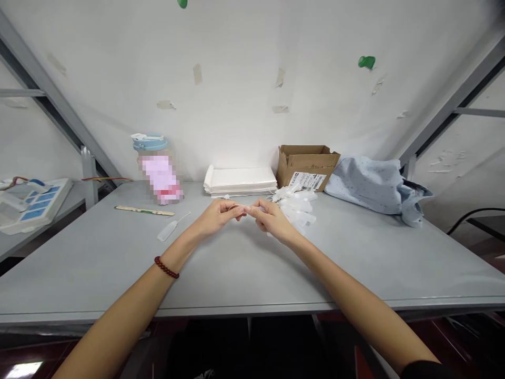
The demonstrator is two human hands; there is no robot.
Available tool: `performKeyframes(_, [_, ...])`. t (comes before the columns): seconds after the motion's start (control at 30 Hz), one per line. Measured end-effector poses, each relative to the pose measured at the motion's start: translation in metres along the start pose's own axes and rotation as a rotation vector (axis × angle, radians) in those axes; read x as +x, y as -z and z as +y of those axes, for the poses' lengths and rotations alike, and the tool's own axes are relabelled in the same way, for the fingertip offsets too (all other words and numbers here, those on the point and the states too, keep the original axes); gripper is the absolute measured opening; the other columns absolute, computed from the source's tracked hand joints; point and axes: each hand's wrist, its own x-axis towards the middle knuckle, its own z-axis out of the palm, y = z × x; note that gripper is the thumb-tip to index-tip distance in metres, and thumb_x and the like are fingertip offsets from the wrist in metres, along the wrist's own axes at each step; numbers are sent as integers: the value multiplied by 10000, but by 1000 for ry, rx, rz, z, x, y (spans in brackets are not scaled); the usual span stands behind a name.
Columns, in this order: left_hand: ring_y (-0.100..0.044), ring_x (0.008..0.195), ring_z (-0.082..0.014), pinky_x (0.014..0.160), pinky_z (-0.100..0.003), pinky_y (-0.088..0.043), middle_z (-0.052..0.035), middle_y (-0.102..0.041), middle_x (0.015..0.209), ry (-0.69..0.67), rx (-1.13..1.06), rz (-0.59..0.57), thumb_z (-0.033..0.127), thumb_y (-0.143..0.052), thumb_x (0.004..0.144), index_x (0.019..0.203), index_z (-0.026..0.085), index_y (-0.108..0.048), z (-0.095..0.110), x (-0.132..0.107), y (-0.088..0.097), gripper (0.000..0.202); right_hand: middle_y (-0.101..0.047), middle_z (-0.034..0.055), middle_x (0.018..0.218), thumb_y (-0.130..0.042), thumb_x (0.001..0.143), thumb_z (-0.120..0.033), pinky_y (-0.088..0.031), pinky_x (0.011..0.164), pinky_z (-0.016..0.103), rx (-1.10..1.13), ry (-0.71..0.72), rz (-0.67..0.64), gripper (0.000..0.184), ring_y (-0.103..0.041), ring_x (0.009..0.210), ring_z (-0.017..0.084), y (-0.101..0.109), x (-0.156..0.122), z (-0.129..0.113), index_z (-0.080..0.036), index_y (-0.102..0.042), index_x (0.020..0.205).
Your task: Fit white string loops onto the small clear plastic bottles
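My left hand [218, 216] and my right hand [272, 219] meet above the middle of the grey table [244, 273], thumbs and fingers pinched tip to tip. Whatever lies between the fingertips is too small and covered to name. Just behind and right of my right hand is a loose pile of white translucent tags [298, 208] with thin strings. One similar single tag [169, 230], its string trailing to the upper right, rests left of my left hand. A red-brown beaded bracelet [166, 267] circles my left wrist.
Along the back stand a blurred cup with a blue lid [150, 142], a stack of white envelopes or sheets [242, 181], an open cardboard box [305, 166] and a crumpled light-blue cloth [366, 184]. A patterned flat stick [144, 210] lies left; a white-and-blue device [37, 205] sits farther left.
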Motion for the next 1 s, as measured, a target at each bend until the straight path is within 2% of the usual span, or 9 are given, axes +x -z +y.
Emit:
performKeyframes(0.13, [-482,641,-144,610,-267,-367,-9,-575,662,-58,179,-9,477,-485,853,654,163,-596,5,-2,-8,388,-177,-114,424,-557,785,-379,-172,385,220,325,-218,-15,370,-167,367,46,2,4,4,-226,-296,572])
performKeyframes(0.27, [-533,785,-184,701,-285,-406,-33,-634,757,-158,330,-16,418,-477,869,733,178,-621,2,-2,-15,311,-161,-116,423,-543,770,-292,-174,370,216,296,-347,42,354,-149,365,44,3,6,8,-233,-265,559])
performKeyframes(0.43, [-536,879,-233,823,-361,-425,-67,-645,852,-219,482,97,389,-529,847,948,178,-640,-28,10,-4,258,-347,-63,451,-552,790,-454,-289,430,249,-73,-126,210,311,-342,404,97,8,8,6,-206,-448,633])
performKeyframes(0.5, [-506,989,-270,907,-417,-403,-104,-630,941,-186,584,201,310,-529,840,1040,150,-617,-47,18,3,271,-467,-17,518,-503,826,-472,-346,512,272,-332,12,337,306,-449,495,141,15,10,5,-182,-553,741])
performKeyframes(0.6, [-456,1086,-308,962,-475,-374,-164,-573,1083,-60,718,263,201,-489,834,1110,100,-586,-70,29,4,310,-629,83,757,-449,873,-396,-389,667,317,-724,155,502,300,-550,698,207,34,14,5,-151,-624,882])
performKeyframes(0.7, [-411,1150,-322,971,-471,-377,-199,-499,1213,-43,783,216,141,-447,836,1178,73,-549,-79,36,-2,363,-651,169,935,-426,886,-311,-383,766,374,-1045,116,594,297,-546,907,284,53,16,7,-125,-651,938])
performKeyframes(0.77, [-424,1125,-317,950,-464,-394,-195,-510,1183,-67,812,187,138,-411,855,1182,77,-552,-80,37,-4,361,-646,193,989,-426,888,-280,-368,808,433,-1167,51,577,297,-516,992,330,64,17,9,-117,-660,972])
performKeyframes(0.9, [-481,1026,-295,919,-446,-417,-163,-558,1021,-94,836,149,157,-363,882,1090,94,-615,-83,33,2,332,-632,185,1090,-471,867,-235,-342,839,494,-1244,-56,447,281,-478,1072,367,79,17,12,-136,-669,1040])
performKeyframes(1.0, [-504,1012,-288,913,-433,-427,-158,-563,995,-86,797,154,164,-378,876,1059,93,-632,-86,32,8,321,-624,167,1117,-495,858,-236,-335,848,489,-1259,-63,409,274,-466,1094,358,86,16,13,-152,-679,1043])
